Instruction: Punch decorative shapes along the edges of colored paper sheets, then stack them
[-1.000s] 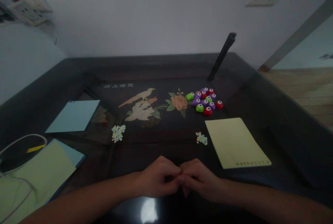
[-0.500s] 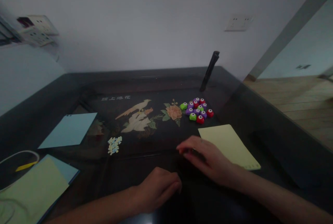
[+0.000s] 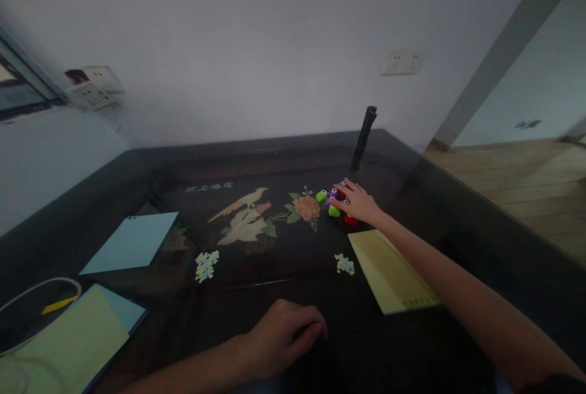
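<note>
My right hand (image 3: 357, 202) reaches over a cluster of small toys with eye-like tops. Its fingers are spread and rest on or just above them; whether any is gripped I cannot tell. Showing around the fingers are a green toy (image 3: 321, 196), a purple one (image 3: 332, 193) and a red one (image 3: 350, 219); the hand covers the others. Near the table's front, my left hand (image 3: 289, 334) rests with its fingers curled in and nothing visible in them. Beyond it lie two piles of tiny pale pieces, a left pile (image 3: 207, 266) and a right pile (image 3: 345, 264).
A yellow sheet (image 3: 384, 272) lies under my right forearm. Blue paper (image 3: 132, 241) and a yellow-green sheet (image 3: 68, 339) lie at left, near a white cable (image 3: 46, 281). A black upright rod (image 3: 364, 138) stands at the back of the dark table (image 3: 274, 159).
My right hand has moved forward from beside the yellow sheet onto the toys, its fingers spreading. The right pile of pale pieces now shows. My left hand stays curled on the table.
</note>
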Demonstrator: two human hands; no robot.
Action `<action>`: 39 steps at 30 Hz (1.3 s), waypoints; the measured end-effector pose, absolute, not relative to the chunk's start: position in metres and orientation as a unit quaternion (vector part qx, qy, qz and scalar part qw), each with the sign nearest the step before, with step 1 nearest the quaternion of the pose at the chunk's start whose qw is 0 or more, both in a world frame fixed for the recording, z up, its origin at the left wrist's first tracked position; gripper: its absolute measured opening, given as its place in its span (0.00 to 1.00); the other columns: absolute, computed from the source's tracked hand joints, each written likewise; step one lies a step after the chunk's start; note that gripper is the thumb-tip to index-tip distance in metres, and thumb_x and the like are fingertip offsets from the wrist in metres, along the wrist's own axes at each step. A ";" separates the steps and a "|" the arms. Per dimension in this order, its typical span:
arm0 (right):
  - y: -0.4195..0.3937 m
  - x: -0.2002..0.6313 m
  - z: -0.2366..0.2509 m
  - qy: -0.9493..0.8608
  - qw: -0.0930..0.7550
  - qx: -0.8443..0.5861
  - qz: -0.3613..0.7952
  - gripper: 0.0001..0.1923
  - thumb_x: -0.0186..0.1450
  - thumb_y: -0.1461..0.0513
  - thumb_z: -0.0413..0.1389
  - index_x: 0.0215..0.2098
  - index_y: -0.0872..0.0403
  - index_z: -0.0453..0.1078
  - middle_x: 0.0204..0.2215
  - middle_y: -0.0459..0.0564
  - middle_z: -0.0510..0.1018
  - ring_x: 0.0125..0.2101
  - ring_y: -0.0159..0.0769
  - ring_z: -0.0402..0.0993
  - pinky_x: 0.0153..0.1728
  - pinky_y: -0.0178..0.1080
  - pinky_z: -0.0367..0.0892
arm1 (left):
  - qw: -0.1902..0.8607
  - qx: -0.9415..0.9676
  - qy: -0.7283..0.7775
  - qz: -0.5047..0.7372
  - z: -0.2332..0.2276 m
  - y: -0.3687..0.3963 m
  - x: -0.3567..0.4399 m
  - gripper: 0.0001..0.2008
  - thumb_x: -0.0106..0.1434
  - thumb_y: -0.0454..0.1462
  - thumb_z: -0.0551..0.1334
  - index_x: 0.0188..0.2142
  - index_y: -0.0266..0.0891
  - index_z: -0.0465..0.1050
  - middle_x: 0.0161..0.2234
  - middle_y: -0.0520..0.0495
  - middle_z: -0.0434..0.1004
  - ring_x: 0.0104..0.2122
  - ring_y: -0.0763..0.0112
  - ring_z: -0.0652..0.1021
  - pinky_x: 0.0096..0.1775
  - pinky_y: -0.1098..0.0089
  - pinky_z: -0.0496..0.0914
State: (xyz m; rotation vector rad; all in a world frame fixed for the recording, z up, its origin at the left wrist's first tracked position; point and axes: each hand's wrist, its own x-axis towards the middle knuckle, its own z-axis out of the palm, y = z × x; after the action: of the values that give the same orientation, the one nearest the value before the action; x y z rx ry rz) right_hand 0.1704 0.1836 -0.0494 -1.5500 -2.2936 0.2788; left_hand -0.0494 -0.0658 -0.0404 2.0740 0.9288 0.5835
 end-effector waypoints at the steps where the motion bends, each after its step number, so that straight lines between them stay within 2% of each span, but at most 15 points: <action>1: 0.184 0.168 -0.049 -0.813 0.176 -0.547 0.098 0.36 0.60 0.39 0.50 0.59 0.48 0.65 0.65 0.60 0.55 0.60 0.69 0.53 0.51 0.68 0.57 | 0.394 0.809 0.370 0.229 -0.041 -0.066 -0.049 0.14 0.69 0.37 0.48 0.36 0.38 0.71 0.24 0.51 0.70 0.23 0.75 0.68 0.27 0.76 0.61; 5: 0.185 0.157 -0.048 -0.818 0.184 -0.536 0.099 0.29 0.64 0.41 0.48 0.56 0.46 0.68 0.65 0.53 0.59 0.60 0.64 0.54 0.50 0.67 0.57 | 0.411 0.789 0.394 0.230 -0.035 -0.059 -0.046 0.15 0.69 0.38 0.48 0.36 0.38 0.72 0.22 0.53 0.68 0.22 0.76 0.68 0.27 0.77 0.61; 8: 0.184 0.145 -0.050 -0.824 0.203 -0.519 0.105 0.24 0.65 0.45 0.49 0.53 0.45 0.70 0.62 0.50 0.63 0.59 0.60 0.57 0.50 0.65 0.60 | 0.364 0.801 0.413 0.237 -0.025 -0.040 -0.043 0.11 0.68 0.35 0.51 0.39 0.39 0.72 0.28 0.50 0.73 0.29 0.73 0.73 0.33 0.75 0.66; 11: 0.183 0.129 -0.053 -0.830 0.227 -0.496 0.116 0.21 0.64 0.49 0.53 0.52 0.45 0.71 0.61 0.51 0.66 0.59 0.58 0.58 0.51 0.64 0.58 | 0.214 0.838 0.418 0.278 -0.020 -0.002 -0.041 0.10 0.65 0.33 0.54 0.44 0.40 0.71 0.43 0.45 0.74 0.45 0.66 0.73 0.48 0.66 0.66; 14: 0.182 0.109 -0.057 -0.840 0.253 -0.461 0.137 0.19 0.63 0.53 0.55 0.52 0.48 0.71 0.61 0.54 0.65 0.59 0.57 0.59 0.54 0.63 0.55 | 0.066 0.808 0.494 0.315 -0.025 0.050 -0.041 0.15 0.62 0.33 0.58 0.50 0.40 0.69 0.54 0.42 0.68 0.55 0.59 0.66 0.56 0.60 0.60; 17: 0.181 0.088 -0.058 -0.853 0.279 -0.408 0.167 0.22 0.62 0.60 0.56 0.54 0.50 0.69 0.61 0.56 0.66 0.58 0.51 0.62 0.56 0.58 0.57 | 0.012 0.718 0.612 0.333 -0.032 0.097 -0.046 0.17 0.63 0.36 0.59 0.52 0.41 0.69 0.55 0.42 0.67 0.55 0.59 0.66 0.55 0.60 0.62; 22: 0.182 0.071 -0.052 -0.867 0.313 -0.322 0.216 0.24 0.60 0.65 0.54 0.56 0.54 0.66 0.54 0.55 0.73 0.53 0.41 0.70 0.53 0.45 0.64 | -0.009 0.680 0.653 0.333 -0.036 0.128 -0.062 0.14 0.68 0.40 0.54 0.51 0.42 0.70 0.52 0.44 0.73 0.53 0.59 0.69 0.55 0.57 0.61; 26: 0.178 0.085 -0.048 -0.864 0.328 -0.303 0.232 0.20 0.66 0.63 0.48 0.56 0.55 0.66 0.51 0.57 0.75 0.50 0.40 0.72 0.52 0.45 0.66 | -0.005 0.687 0.655 0.314 -0.035 0.130 -0.077 0.15 0.69 0.41 0.52 0.47 0.41 0.73 0.49 0.44 0.76 0.49 0.60 0.72 0.54 0.59 0.63; 28: 0.170 0.090 -0.049 -0.871 0.322 -0.294 0.228 0.21 0.66 0.58 0.51 0.56 0.55 0.66 0.54 0.58 0.72 0.55 0.43 0.68 0.56 0.49 0.62 | 0.004 0.697 0.651 0.302 -0.037 0.134 -0.082 0.16 0.69 0.40 0.51 0.49 0.41 0.73 0.52 0.44 0.74 0.52 0.59 0.71 0.55 0.58 0.62; 29: 0.165 0.091 -0.051 -0.878 0.312 -0.287 0.222 0.26 0.63 0.55 0.56 0.57 0.55 0.65 0.56 0.59 0.70 0.58 0.45 0.64 0.58 0.51 0.57 | 0.012 0.705 0.646 0.294 -0.038 0.136 -0.085 0.16 0.69 0.39 0.51 0.50 0.41 0.73 0.54 0.44 0.72 0.53 0.59 0.70 0.56 0.58 0.61; 31: 0.155 0.089 -0.057 -0.894 0.284 -0.279 0.208 0.41 0.52 0.51 0.66 0.60 0.55 0.62 0.60 0.62 0.64 0.62 0.52 0.56 0.61 0.55 0.50 | 0.033 0.726 0.630 0.276 -0.042 0.141 -0.089 0.17 0.68 0.36 0.51 0.53 0.40 0.71 0.57 0.43 0.69 0.56 0.61 0.68 0.57 0.60 0.61; 33: 0.147 0.085 -0.063 -0.902 0.262 -0.285 0.190 0.50 0.48 0.50 0.68 0.63 0.57 0.57 0.63 0.65 0.60 0.64 0.56 0.49 0.62 0.58 0.46 | 0.053 0.747 0.610 0.259 -0.045 0.144 -0.093 0.18 0.67 0.33 0.51 0.54 0.39 0.70 0.58 0.42 0.69 0.57 0.63 0.68 0.57 0.63 0.61; 36: 0.149 0.078 -0.069 -0.905 0.247 -0.303 0.168 0.48 0.53 0.50 0.65 0.65 0.58 0.53 0.64 0.66 0.57 0.66 0.55 0.44 0.63 0.59 0.44 | 0.071 0.767 0.589 0.245 -0.044 0.146 -0.096 0.18 0.66 0.32 0.51 0.53 0.38 0.71 0.54 0.41 0.73 0.55 0.64 0.70 0.57 0.63 0.61; 39: 0.161 0.077 -0.071 -0.904 0.242 -0.314 0.157 0.46 0.55 0.50 0.63 0.65 0.57 0.52 0.64 0.65 0.57 0.66 0.54 0.43 0.63 0.59 0.45 | 0.086 0.769 0.585 0.245 -0.040 0.146 -0.100 0.17 0.66 0.33 0.53 0.51 0.37 0.72 0.51 0.41 0.75 0.53 0.61 0.72 0.57 0.61 0.61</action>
State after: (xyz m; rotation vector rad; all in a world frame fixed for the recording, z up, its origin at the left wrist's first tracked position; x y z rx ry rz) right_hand 0.0765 0.1614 -0.0705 -0.8593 -2.4722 0.4305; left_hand -0.1002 0.1458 -0.0405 2.2910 1.7435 0.7293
